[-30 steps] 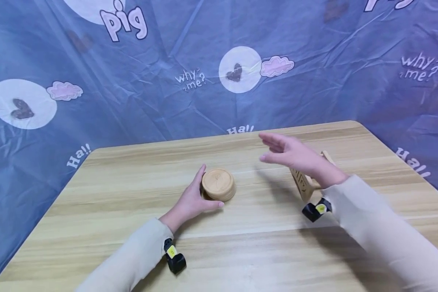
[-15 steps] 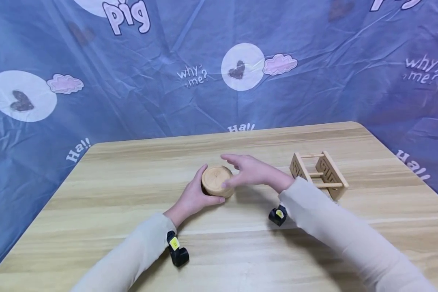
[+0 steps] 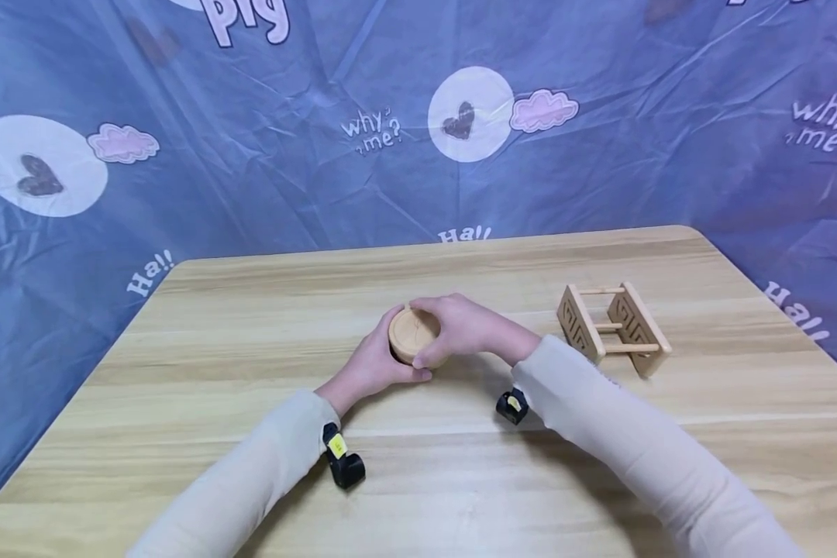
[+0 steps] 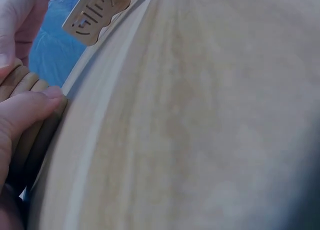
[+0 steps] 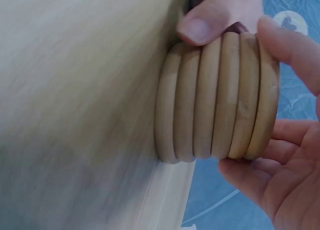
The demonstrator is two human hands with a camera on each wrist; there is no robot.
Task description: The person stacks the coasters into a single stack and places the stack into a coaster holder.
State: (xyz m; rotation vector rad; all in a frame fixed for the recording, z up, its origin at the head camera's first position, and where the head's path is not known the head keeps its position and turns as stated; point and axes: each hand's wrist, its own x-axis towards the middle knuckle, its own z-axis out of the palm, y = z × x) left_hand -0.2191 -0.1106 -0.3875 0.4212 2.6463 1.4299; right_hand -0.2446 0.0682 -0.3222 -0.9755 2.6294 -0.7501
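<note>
A stack of several round wooden coasters (image 3: 411, 335) stands on the table, with a line design on the top one. My left hand (image 3: 371, 363) holds the stack from its left side, thumb along the near edge. From the right, my right hand (image 3: 466, 327) grips the upper part of the stack, covering part of the top face. In the right wrist view the coasters (image 5: 207, 103) lie face to face, with the right thumb and fingers at the top one. The left thumb presses on the side of the stack (image 4: 45, 135) in the left wrist view.
A wooden rack (image 3: 580, 324) with cut-out side panels and round rods stands to the right, beyond the right forearm. The wood-grain table (image 3: 265, 310) ends at a blue printed cloth (image 3: 363, 194) behind.
My right hand has come left from over the rack to the coasters and closed around the upper part. The left hand stays on the stack. The rack is now uncovered.
</note>
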